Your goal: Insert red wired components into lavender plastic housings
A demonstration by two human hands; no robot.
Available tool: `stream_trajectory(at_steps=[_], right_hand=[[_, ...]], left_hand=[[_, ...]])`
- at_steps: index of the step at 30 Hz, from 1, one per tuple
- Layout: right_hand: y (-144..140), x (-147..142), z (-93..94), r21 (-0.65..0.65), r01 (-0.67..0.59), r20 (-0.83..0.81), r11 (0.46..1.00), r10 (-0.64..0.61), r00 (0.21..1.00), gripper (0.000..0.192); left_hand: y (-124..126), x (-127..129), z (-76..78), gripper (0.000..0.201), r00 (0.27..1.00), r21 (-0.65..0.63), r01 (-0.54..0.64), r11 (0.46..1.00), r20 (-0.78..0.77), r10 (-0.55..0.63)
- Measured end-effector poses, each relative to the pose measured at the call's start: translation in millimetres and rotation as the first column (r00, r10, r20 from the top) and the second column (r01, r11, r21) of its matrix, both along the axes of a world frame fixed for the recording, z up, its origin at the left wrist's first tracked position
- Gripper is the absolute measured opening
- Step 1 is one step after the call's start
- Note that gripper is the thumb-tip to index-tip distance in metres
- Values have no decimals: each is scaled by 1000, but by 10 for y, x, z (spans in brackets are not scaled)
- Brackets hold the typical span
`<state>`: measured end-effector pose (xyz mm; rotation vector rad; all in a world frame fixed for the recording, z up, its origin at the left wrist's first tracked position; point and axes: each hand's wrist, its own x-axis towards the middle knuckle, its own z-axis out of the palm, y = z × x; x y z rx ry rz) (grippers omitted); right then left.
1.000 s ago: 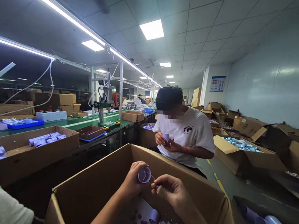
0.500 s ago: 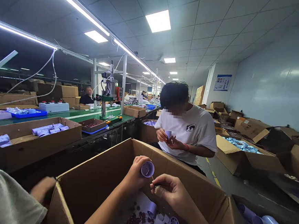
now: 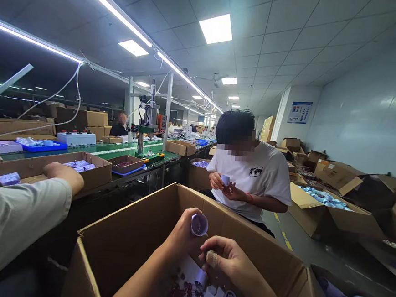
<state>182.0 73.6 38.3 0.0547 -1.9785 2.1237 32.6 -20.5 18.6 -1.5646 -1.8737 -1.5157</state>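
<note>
My left hand point(image 3: 182, 232) is gripping a small lilac tube point(image 3: 199, 224), fingers closed around its body, its open round end facing me; my right hand point(image 3: 225, 259) is hovering just beside and below it, thumb and forefinger pinched together on something too small to make out; a bandage is wrapping one fingertip of that hand. Both hands are working above a large open cardboard box point(image 3: 126, 234); the tube is sitting over the box's middle, near the far wall. Loose parts point(image 3: 203, 295) are lying on the box floor beneath my hands: more lilac tubes, white pieces and small dark red rings.

A sleeved arm point(image 3: 17, 216) of a person at my left is reaching across toward a shallow carton point(image 3: 89, 176) on the green table point(image 3: 115, 153); that person's hand point(image 3: 63, 177) is resting on the carton's rim.

Across the box, a co-worker in a white T-shirt point(image 3: 260, 176) is sitting and holding a similar lilac piece point(image 3: 225, 180) between both hands. At the right, an open carton point(image 3: 320, 208) is holding pale blue parts; a press machine point(image 3: 149, 117) is standing on the table further back.
</note>
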Motion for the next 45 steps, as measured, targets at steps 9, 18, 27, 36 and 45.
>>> stream_trajectory(at_steps=[9,18,27,36,45], right_hand=[[65,-48,-32,104,240,-60,965,-235,970,46],[42,-99,-88,162,396,-229,904,-356,906,32],[-26,-127,-105,351,748,-515,563,-551,656,18],[61,-225,-328,421,846,-685,327,-497,533,12],[-83,-150,-221,494,765,-569,413,-512,644,8]], left_hand=[[-5,30,-43,65,971,35,98,995,-221,-88],[45,51,-10,33,970,60,-122,991,-205,132],[85,78,-151,50,925,171,17,985,-377,50],[85,240,-142,50,939,140,-91,986,-317,132],[21,281,-68,41,935,197,-108,974,-312,167]])
